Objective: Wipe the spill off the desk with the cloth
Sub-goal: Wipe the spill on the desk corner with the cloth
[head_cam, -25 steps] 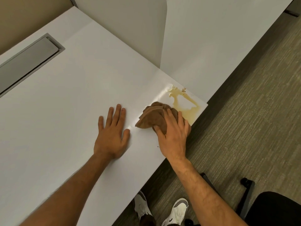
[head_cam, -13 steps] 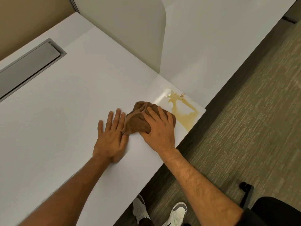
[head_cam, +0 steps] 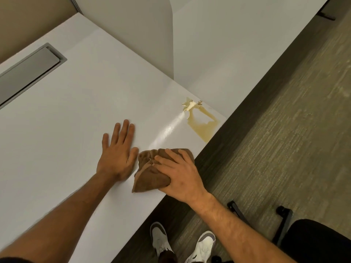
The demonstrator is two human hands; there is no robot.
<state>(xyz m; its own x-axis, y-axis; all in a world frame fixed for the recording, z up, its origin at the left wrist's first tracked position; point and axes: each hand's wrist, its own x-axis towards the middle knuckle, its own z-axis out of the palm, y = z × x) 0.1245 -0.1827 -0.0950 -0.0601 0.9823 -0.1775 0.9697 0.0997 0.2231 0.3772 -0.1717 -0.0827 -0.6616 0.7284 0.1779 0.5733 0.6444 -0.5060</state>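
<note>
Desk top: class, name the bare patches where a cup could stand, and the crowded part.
Bare: the wide stretch of desk between the grey hatch and the left hand, and below the left forearm. Crowded: the front edge, with the right hand on the cloth, and the spill at the corner.

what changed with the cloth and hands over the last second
The right hand dragged the brown cloth away from the spill, back along the desk edge toward the person. The left hand stayed flat beside it; the yellowish spill remains.
</note>
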